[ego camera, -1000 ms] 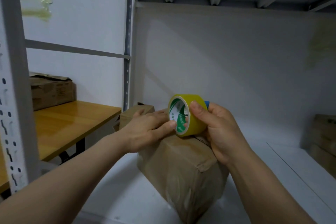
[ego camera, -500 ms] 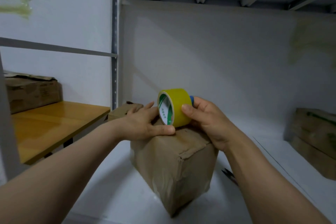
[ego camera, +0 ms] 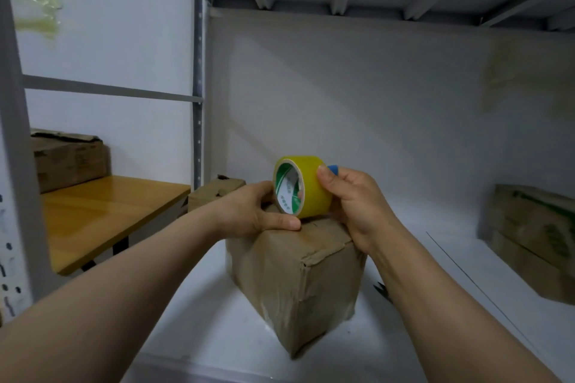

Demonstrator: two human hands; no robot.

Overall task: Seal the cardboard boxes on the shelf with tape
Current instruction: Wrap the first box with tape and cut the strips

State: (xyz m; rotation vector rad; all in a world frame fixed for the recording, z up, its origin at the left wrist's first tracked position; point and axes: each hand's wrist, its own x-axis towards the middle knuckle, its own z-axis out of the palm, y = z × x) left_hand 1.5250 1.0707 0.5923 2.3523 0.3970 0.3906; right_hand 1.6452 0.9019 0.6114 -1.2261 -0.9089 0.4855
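at the far left a wooden table [ego camera: 109, 211] carries a worn carton [ego camera: 68, 158] outside the rack, and a small box [ego camera: 214, 193] sits far back on the shelf [ego camera: 217, 336]. the left hand [ego camera: 255, 214], which a second ago had its thumb up against the face of the roll as if picking for the tape end, now lies flat on top of the cardboard box [ego camera: 292, 274], thumb stretched straight along the near top edge, pressing down and grasping nothing. just right of it the yellow tape roll [ego camera: 308, 186] stands on edge, its lower rim touching the box top, much as half a second ago. the right hand [ego camera: 354, 205] grips the roll, thumb over the yellow band, with something blue [ego camera: 333, 168] behind it. this reads as the tape end being anchored, so the pull across the seam looks next; no laid strip can be made out yet. more stacked boxes [ego camera: 535, 239] wait at the far right.
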